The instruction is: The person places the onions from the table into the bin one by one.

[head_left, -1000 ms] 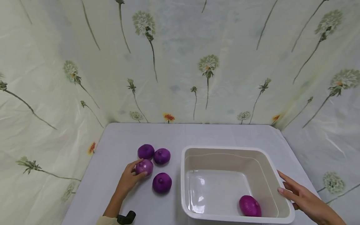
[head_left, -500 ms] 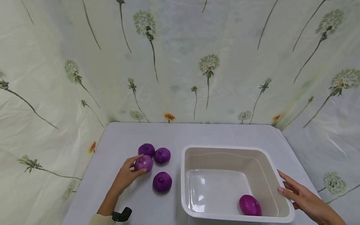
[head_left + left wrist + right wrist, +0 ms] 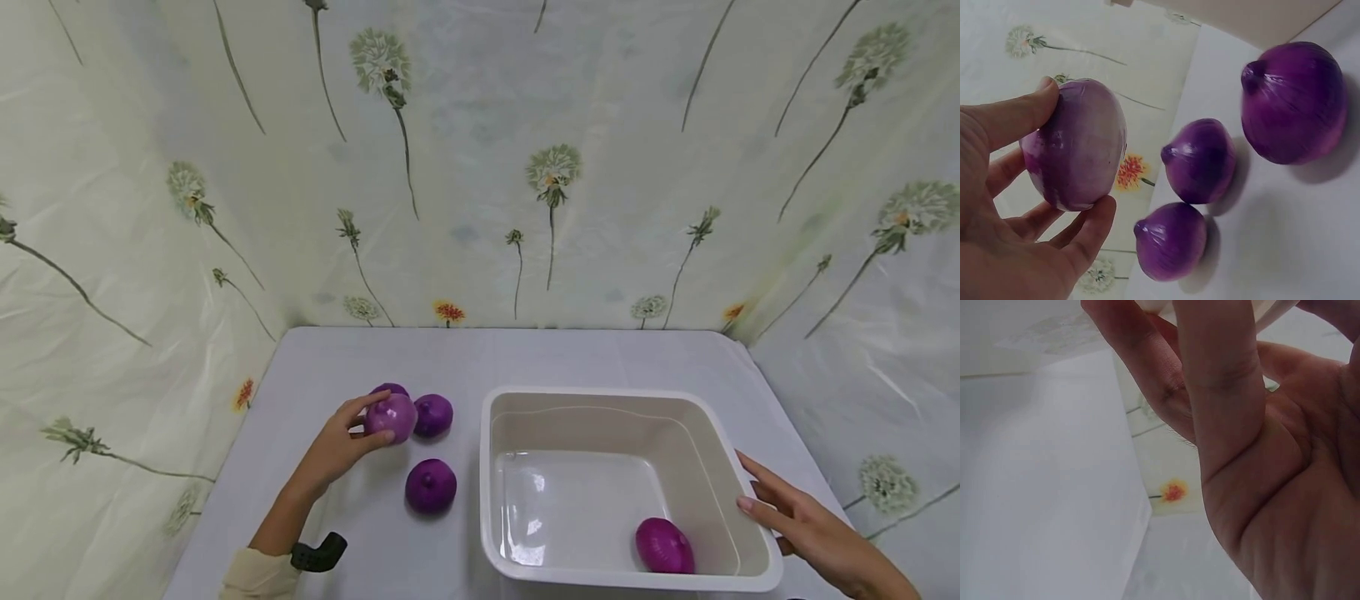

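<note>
Between thumb and fingertips my left hand (image 3: pixel 330 454) holds a pale purple onion (image 3: pixel 393 418), raised above the table; its glossy, streaked side (image 3: pixel 1085 144) faces the left wrist camera. Three darker onions lie on the cloth: one (image 3: pixel 431 487) nearer me, one (image 3: pixel 433 415) behind it, and one (image 3: pixel 388 388) mostly hidden by the held onion in the head view. My right hand (image 3: pixel 813 529) grips the right rim of a white plastic tub (image 3: pixel 592 392), thumb on the rim and other fingers outside. A bright magenta onion (image 3: pixel 664 546) lies in the tub's near right corner.
A white cloth covers the table (image 3: pixel 390 354). A flower-printed curtain (image 3: pixel 465 167) hangs behind it and on both sides. The tub takes up the table's right half, its near edge close to the bottom of the head view.
My left hand has lifted the pale onion off the table, and it now overlaps the far left onion in the head view. The right hand and the tub have stayed put.
</note>
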Tool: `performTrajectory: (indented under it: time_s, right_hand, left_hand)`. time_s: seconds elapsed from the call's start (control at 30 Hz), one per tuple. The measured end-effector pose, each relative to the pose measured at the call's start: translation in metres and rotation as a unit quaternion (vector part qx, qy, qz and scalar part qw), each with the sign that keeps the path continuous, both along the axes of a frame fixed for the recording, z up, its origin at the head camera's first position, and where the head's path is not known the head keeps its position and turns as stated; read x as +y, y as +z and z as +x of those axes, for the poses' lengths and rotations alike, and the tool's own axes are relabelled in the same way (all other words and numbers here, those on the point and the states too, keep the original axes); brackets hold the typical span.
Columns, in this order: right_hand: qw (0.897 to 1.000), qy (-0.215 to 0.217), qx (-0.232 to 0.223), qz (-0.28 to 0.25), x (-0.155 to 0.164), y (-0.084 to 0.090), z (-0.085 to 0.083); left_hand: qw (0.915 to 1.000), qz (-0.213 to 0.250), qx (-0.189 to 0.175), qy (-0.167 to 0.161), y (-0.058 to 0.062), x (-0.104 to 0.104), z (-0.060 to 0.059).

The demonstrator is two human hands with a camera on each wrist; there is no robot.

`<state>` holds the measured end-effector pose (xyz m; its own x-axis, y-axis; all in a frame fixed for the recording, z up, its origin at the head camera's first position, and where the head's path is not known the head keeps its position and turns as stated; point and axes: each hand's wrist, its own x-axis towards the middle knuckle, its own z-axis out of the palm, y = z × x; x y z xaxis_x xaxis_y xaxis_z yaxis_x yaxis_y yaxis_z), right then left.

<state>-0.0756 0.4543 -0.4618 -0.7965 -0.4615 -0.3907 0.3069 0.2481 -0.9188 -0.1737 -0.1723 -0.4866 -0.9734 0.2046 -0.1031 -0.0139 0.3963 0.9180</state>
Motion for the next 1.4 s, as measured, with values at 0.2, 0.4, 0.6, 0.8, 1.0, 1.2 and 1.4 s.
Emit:
performTrajectory:
  time_s: [0.2, 0.4, 0.6, 0.8, 1.0, 1.2, 1.4]
  right_hand:
    - [1.000, 0.002, 0.006, -0.010, 0.002, -0.001, 0.001]
    - [1.000, 0.006, 0.006, -0.018, 0.003, -0.002, 0.001]
    - [1.000, 0.011, 0.011, -0.023, 0.003, -0.002, 0.001]
    - [0.999, 0.013, 0.019, -0.023, 0.003, -0.002, 0.001]
    - [1.000, 0.003, 0.004, -0.010, 0.001, -0.001, 0.002]
    - [1.000, -0.006, -0.001, 0.004, 0.001, -0.001, 0.002]
    - [1.000, -0.012, 0.004, 0.005, 0.002, -0.002, 0.002]
  left_hand:
    - [0.9995, 0.006, 0.015, -0.027, 0.011, 0.010, -0.008]
    - [0.9975, 0.033, 0.024, -0.058, 0.026, 0.026, -0.012]
    - [0.9957, 0.039, 0.024, -0.080, 0.037, 0.042, -0.017]
    - [0.9936, 0.030, 0.032, -0.104, 0.050, 0.062, -0.019]
    - [0.9877, 0.038, 0.041, -0.146, 0.063, 0.087, -0.022]
    - [0.9785, 0.030, 0.074, -0.190, 0.075, 0.115, -0.024]
    - [0.9706, 0.030, 0.091, -0.221, 0.088, 0.138, -0.025]
